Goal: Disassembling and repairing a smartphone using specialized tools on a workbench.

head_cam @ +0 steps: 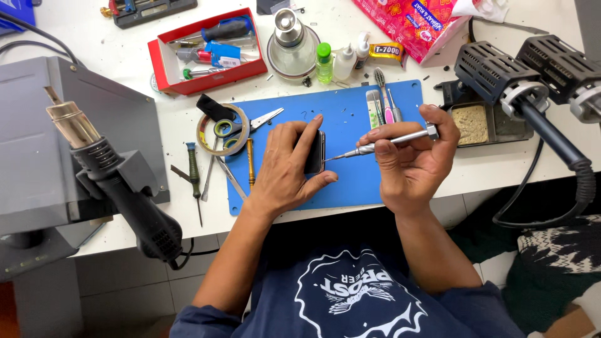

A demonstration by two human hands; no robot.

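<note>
Working a screw at the bottom edge of a dark phone (315, 152), judging by the setup: the phone is stood on edge at frame centre over the blue mat (350, 188), clamped by the left hand (285, 166) with fingers wrapped across its back and thumb under its lower end. A slim silver precision screwdriver (388, 141) is pinched between thumb and fingers of the right hand (410, 163), tip laid against the phone's end face; whether the tip is seated in a screw head cannot be told. Step in hand is judged to be end-screw work. Next move calls for the driver kept in line with the screw, light axial pressure, and the phone held rigid. Scissors (253, 122) and a tape roll (222, 131) lie left of the phone; a red tool tray (206, 53) sits upper left.
</note>
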